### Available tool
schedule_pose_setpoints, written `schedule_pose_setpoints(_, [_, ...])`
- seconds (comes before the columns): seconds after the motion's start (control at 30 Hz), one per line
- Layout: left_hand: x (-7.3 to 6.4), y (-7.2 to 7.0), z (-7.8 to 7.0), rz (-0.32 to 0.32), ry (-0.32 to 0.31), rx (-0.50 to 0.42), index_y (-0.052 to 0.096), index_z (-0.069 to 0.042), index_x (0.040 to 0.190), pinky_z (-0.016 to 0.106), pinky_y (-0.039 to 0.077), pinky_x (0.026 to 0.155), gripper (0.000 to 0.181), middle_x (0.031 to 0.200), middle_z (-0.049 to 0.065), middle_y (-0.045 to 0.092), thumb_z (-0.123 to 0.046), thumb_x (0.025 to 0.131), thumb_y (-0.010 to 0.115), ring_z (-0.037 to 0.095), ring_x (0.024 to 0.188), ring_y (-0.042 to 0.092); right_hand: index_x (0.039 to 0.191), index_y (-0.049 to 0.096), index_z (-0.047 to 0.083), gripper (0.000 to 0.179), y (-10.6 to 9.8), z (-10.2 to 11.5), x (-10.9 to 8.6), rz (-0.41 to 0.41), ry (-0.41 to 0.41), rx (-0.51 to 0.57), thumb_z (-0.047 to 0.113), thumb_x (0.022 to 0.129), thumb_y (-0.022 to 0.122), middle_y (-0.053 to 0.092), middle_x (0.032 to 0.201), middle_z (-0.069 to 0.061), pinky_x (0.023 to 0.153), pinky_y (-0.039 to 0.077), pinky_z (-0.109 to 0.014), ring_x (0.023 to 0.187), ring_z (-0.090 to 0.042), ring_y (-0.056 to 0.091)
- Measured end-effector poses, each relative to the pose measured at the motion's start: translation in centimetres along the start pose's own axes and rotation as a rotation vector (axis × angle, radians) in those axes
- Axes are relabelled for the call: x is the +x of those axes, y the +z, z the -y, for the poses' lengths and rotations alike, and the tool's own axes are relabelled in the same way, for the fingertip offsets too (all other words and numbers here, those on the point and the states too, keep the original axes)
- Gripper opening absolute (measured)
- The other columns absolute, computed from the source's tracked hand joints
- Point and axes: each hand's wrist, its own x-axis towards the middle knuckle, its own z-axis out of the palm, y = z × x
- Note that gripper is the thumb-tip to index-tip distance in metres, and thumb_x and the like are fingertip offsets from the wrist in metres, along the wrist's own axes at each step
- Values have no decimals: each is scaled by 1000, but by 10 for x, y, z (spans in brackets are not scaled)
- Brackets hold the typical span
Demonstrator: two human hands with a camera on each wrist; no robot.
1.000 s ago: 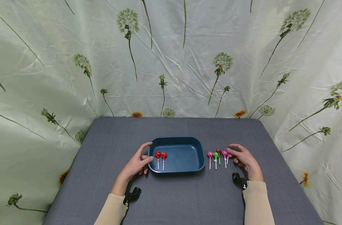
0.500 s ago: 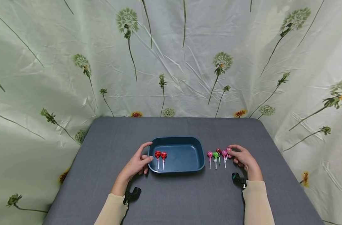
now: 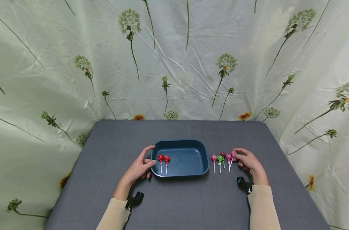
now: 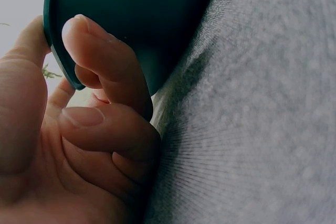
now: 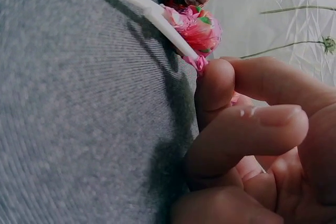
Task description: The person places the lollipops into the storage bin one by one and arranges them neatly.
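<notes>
My left hand [image 3: 140,165] holds the left end of a blue tray [image 3: 191,174], its thumb and index finger at the rim. In the left wrist view, other fingers [image 4: 105,61] curl beside the tray's wall. Two red lollipops [image 3: 164,158] lie inside on the left. My right hand [image 3: 249,161] pinches the wrapped head of a pink lollipop [image 3: 233,154], whose white stick [image 5: 142,17] points down and left. Beside it lie another pink lollipop [image 3: 228,156], a dark red one [image 3: 222,154], a green one [image 3: 219,158] and a pink one [image 3: 214,157].
A grey cloth covers the table [image 3: 180,204]. Behind it hangs a pale curtain [image 3: 186,70] with dandelion prints. Black wrist cameras, the left one [image 3: 135,199] and the right one [image 3: 244,183], sit on the forearms.
The pink lollipop at my right fingertips has tilted, its stick now slanting toward the neighbouring pink one. My left hand and the tray stay where they were.
</notes>
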Motion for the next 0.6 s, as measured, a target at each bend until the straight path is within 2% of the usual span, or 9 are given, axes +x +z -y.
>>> schedule_pose_setpoints(0.3, [0, -1, 0, 10, 7, -3, 28, -38, 161, 28, 43, 47, 67, 72, 6, 65, -26, 106, 65, 20, 51, 58, 147, 51, 6, 54, -4, 9, -6, 1, -24, -11, 34, 104, 68, 50, 61, 11, 51, 35, -27, 53, -7, 47])
schedule_pose_setpoints(0.6, [0, 0, -1, 8, 12, -5, 28, -38, 161, 27, 42, 46, 66, 71, 5, 65, -24, 107, 63, 19, 50, 57, 149, 49, 7, 55, -4, 24, -15, 18, -101, -7, 34, 105, 68, 48, 62, 11, 53, 37, -26, 54, -6, 46])
